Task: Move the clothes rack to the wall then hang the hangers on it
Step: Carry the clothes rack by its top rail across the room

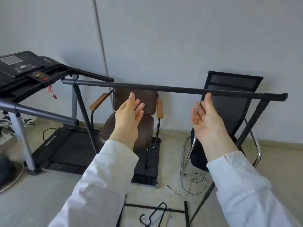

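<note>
The black clothes rack's top bar [164,87] runs across the middle of the view, with slanted legs at both ends. My left hand [128,115] is raised just below the bar, fingers apart, holding nothing. My right hand [207,118] is also open, palm turned inward, its fingertips close under the bar toward the right end. Neither hand touches the bar as far as I can see. Black hangers [154,215] lie on the floor at the rack's base, between my sleeves.
A brown armchair [131,123] and a black mesh chair [229,108] stand against the grey wall behind the rack. A treadmill [32,76] fills the left side. Loose black cables [193,182] lie on the floor by the mesh chair.
</note>
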Demonstrator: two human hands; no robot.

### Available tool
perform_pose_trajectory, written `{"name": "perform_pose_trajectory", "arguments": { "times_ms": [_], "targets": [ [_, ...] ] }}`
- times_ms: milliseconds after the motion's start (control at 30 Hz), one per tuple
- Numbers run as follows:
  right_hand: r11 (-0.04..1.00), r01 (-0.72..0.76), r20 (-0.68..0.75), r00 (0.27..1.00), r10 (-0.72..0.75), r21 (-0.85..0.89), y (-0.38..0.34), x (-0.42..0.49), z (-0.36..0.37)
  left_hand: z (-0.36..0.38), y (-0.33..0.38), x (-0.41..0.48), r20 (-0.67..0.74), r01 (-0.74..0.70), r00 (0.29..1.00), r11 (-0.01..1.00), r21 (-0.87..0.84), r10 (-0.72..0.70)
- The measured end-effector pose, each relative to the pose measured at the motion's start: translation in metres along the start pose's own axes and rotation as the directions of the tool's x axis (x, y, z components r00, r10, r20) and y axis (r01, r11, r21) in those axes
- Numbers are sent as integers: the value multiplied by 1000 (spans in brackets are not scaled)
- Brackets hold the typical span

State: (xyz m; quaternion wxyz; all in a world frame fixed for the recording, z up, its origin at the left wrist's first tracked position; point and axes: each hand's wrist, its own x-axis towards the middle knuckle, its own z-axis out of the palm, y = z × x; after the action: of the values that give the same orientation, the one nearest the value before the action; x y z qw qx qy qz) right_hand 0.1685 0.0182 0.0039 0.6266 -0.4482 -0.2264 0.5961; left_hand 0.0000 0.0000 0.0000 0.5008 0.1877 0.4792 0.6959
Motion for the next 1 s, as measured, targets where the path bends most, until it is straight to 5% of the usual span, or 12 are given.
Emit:
{"name": "perform_pose_trajectory", "arguments": {
  "times_ms": [1000],
  "targets": [
    [983, 184, -253, 951, -178, -1, -10, 38, 34, 20, 27, 61, 10, 73, 997, 982, -176, -73]
  ]
}}
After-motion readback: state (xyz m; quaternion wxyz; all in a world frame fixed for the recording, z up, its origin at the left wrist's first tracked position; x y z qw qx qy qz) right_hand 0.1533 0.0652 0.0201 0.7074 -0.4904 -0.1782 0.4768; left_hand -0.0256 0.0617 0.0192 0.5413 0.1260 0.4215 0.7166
